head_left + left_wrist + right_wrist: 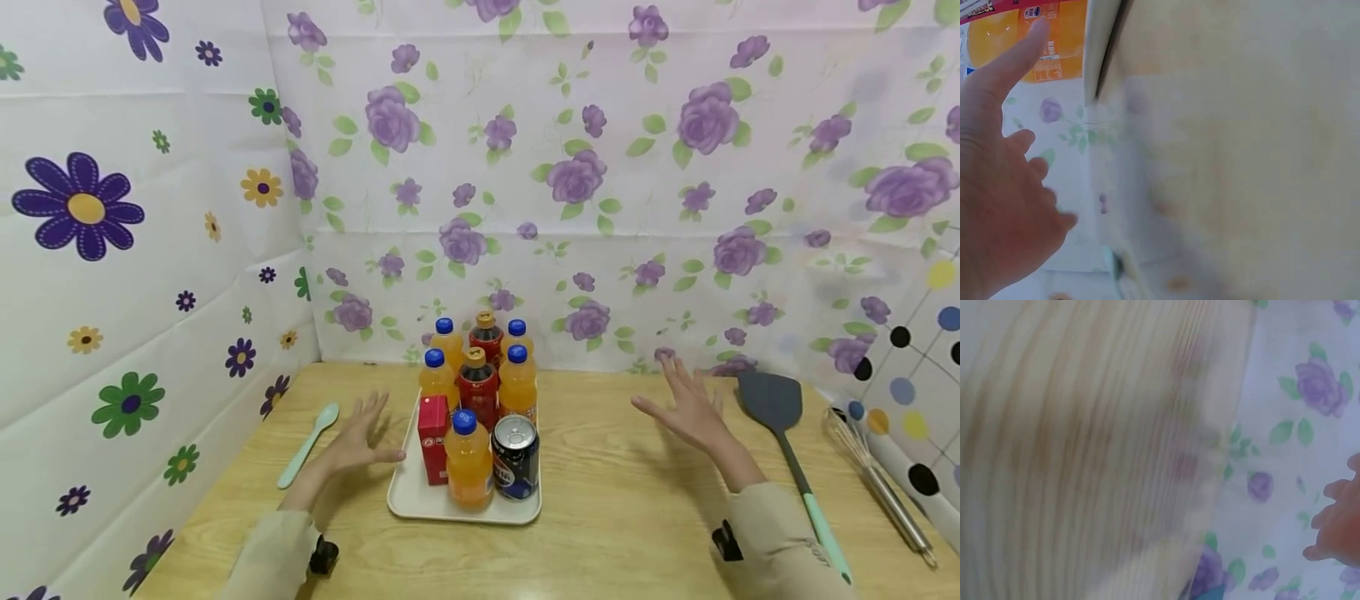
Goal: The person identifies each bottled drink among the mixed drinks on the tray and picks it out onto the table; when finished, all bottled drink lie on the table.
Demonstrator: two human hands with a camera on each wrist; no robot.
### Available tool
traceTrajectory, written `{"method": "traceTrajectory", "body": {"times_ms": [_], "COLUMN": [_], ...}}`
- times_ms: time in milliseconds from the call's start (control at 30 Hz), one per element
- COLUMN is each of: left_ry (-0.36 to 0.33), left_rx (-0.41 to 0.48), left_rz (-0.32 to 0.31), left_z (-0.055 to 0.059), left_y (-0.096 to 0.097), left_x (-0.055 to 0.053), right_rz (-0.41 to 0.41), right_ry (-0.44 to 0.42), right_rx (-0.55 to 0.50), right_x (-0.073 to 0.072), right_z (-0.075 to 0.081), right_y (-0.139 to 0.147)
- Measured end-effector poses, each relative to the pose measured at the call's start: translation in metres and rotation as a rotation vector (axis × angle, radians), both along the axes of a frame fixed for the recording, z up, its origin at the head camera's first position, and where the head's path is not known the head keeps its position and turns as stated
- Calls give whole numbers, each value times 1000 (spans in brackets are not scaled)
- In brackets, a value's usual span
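A white tray (405,498) holds several orange drink bottles (470,467) with blue caps, two dark drink bottles (477,387) with red labels, a red carton (432,442) and a dark blue drink can (515,458). My left hand (352,442) is spread just left of the tray, thumb toward its edge, holding nothing. In the left wrist view the thumb of that hand (1010,206) overlaps an orange bottle (1060,40). Well right of the tray, my right hand (690,408) is over the table with fingers apart and nothing in it.
On the wooden table (600,517), a pale green spoon (309,446) lies left of my left hand. A dark spatula (791,454) with a green handle and a metal whisk (881,483) lie at the right. Flowered sheets (480,167) hang behind and at the sides.
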State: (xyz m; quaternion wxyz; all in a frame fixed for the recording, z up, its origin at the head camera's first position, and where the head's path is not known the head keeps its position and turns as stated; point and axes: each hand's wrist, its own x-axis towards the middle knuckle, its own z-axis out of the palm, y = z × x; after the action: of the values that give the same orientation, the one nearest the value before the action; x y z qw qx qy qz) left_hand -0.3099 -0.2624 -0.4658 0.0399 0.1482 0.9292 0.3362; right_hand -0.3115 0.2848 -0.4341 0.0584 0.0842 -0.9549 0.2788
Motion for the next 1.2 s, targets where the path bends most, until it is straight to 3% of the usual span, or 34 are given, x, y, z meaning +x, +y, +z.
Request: {"method": "traceTrajectory", "body": {"times_ms": [100,167,300,500,733,967,1200], "left_ry": [-151,-214,-219,-168,-202,-222,-216], "left_rx": [198,315,454,509,543,547,538], "left_rz": [-10,2,1,-16,-26,13,6], "left_z": [-7,-11,-20,-29,-29,-29,-32], "left_y": [0,2,6,12,18,15,10], "left_x": [0,0,2,5,9,11,11], "right_rz": [31,49,67,54,49,121,197], "right_ry": [23,41,53,6,-7,47,34], "right_rx": [-65,-100,-168,-294,-384,-439,-489], "right_x": [-6,-10,-20,-33,-53,-69,-78], "right_z": [3,5,10,26,48,64,69], "right_y": [-12,-22,-46,-85,-117,-149,-179]}}
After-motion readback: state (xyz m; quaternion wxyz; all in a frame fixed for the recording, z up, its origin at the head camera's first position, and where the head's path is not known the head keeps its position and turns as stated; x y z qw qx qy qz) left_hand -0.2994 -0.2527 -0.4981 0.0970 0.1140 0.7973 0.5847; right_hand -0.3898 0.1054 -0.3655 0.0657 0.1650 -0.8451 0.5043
